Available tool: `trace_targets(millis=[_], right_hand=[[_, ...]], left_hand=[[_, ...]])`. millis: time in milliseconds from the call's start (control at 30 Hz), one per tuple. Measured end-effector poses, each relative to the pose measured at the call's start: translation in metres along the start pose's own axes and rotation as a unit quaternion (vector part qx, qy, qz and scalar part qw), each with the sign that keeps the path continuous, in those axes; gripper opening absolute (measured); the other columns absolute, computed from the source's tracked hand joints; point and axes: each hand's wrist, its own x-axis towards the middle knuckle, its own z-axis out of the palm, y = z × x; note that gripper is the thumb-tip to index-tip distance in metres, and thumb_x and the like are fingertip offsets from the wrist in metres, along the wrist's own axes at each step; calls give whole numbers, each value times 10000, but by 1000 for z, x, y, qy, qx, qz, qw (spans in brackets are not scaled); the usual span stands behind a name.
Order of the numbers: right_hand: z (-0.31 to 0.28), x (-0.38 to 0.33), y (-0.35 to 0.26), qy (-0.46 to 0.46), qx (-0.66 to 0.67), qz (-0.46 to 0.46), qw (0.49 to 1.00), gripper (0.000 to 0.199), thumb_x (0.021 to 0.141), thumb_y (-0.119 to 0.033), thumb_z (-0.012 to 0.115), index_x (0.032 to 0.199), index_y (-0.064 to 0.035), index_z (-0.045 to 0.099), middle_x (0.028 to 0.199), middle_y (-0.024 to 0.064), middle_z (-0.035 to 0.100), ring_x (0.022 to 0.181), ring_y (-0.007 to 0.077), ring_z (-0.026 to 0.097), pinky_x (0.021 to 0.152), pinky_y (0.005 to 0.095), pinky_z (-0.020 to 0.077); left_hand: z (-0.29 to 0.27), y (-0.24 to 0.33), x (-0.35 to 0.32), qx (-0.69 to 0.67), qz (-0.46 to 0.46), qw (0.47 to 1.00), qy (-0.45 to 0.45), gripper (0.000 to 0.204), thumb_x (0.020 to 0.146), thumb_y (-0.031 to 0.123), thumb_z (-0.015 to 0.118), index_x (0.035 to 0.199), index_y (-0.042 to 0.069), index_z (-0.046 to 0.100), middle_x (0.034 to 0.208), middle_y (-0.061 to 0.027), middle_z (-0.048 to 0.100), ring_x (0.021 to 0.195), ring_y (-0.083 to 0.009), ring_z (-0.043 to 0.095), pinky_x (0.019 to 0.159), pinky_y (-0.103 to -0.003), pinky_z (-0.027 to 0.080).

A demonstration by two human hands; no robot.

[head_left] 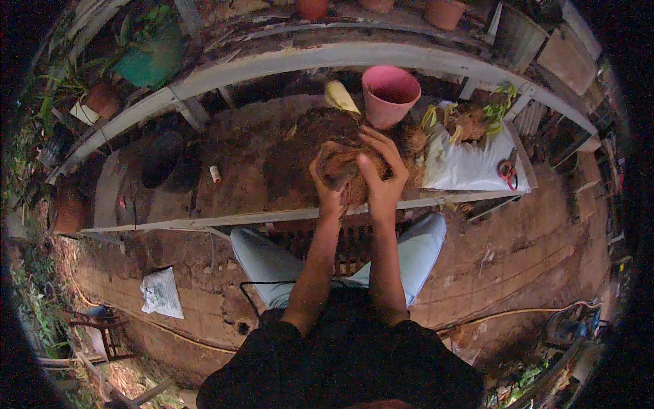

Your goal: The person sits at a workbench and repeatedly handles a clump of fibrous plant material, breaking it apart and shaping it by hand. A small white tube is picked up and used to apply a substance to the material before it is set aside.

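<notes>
My left hand (327,174) cups the left side of a brown, fibrous clump (345,165) that looks like coconut fibre. From the other side my right hand (383,169) curves over the same clump, with its fingers bent along the top. Loose brown fibre hangs below, between my wrists. Just beyond my fingers a pale yellow, leaf-shaped piece (340,97) slants up; its lower end meets the dark material near my hands, and I cannot make out what it belongs to. Behind my right hand stands a pink pot (390,97), upright.
A white plastic sack (463,163) lies at the table's right, bearing red-handled scissors (507,174) and leafy plants with brown root balls (470,127). Dark soil covers the table's (248,146) middle. A small white cylinder (216,174) and a dark round container (162,158) are at left.
</notes>
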Motion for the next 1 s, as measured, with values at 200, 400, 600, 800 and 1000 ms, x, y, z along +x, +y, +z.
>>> trace_targets(millis=[200,400,600,800,1000], right_hand=[[-7,-5,13,117,-34,15,992,106,694,20,728,742,0,635,848,108,641,839,204,601,785,313,458],[-8,-3,28,101,-43,-93,990,79,745,27,675,813,7,638,888,129,645,865,240,608,797,325,463],[13,-9,18,20,-164,-123,979,244,837,-76,573,1062,-6,635,985,149,610,913,298,583,869,371,444],[16,-17,17,105,-153,-115,976,175,738,-55,686,909,-28,661,990,145,591,913,305,594,790,370,491],[20,-24,24,83,-220,-114,965,89,747,-24,631,828,5,607,851,133,556,755,271,540,682,378,451]], left_hand=[[-7,-16,15,-271,-256,928,-20,578,891,449,489,1297,41,436,1234,-139,534,1136,-271,529,983,-411,441],[-15,-19,18,-123,-337,933,-18,521,910,440,443,1232,37,515,1176,-129,580,1073,-267,573,911,-402,493],[-12,-12,20,-11,-230,972,39,470,936,343,505,1280,23,496,1219,-93,567,1087,-209,574,937,-343,468],[7,18,27,-79,-170,982,-6,425,944,359,484,1209,32,543,1138,-79,598,998,-181,589,887,-326,483],[-30,-11,24,-86,-302,948,-49,415,943,343,456,1204,33,544,1082,-56,611,965,-170,598,863,-319,490]])
